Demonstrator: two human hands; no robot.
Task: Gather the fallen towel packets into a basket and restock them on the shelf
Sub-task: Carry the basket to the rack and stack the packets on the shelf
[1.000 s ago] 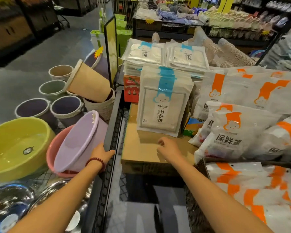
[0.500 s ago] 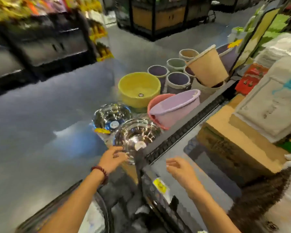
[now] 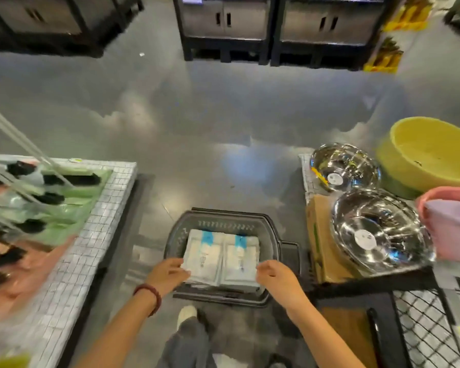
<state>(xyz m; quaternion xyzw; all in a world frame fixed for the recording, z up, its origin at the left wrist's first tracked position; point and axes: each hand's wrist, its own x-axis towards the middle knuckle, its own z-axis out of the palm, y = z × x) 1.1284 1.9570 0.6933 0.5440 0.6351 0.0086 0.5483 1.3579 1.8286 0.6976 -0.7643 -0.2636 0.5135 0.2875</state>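
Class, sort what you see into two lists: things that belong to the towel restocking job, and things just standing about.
Job: towel packets, black basket holding them, left hand and right hand at the packets' edges.
Standing about: two steel bowls, yellow basin, cardboard box, pink basin.

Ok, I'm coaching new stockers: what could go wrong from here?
The packets lie as two stacks in the basket; lifted by the near corners, where the left hand and right hand are, they may slide apart. The steel bowl on the box sits close by; an elbow could knock it.
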